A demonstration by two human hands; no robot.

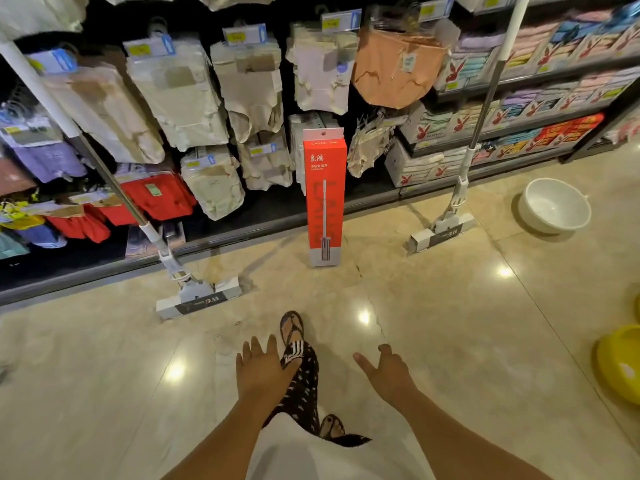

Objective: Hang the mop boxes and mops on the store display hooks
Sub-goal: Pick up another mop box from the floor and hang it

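A tall red and grey mop box (pixel 324 197) stands upright on the floor, leaning against the display rack. A mop (pixel 162 251) leans on the rack at the left, its boxed head (pixel 197 299) on the tiles. A second mop (pixel 464 174) leans at the right, its head (pixel 441 233) on the floor. My left hand (pixel 265 367) is low in the middle, fingers spread, holding nothing. My right hand (pixel 388 368) is beside it, fingers loosely apart, also empty. Both hands are well short of the box and the mops.
The rack (pixel 194 98) holds hanging packs of underwear on hooks with price tags; shelves of boxed garments (pixel 519 109) are at the right. A white basin (pixel 554 206) and a yellow basin (pixel 620 362) sit on the glossy tiled floor. My sandalled feet (pixel 292 329) are below.
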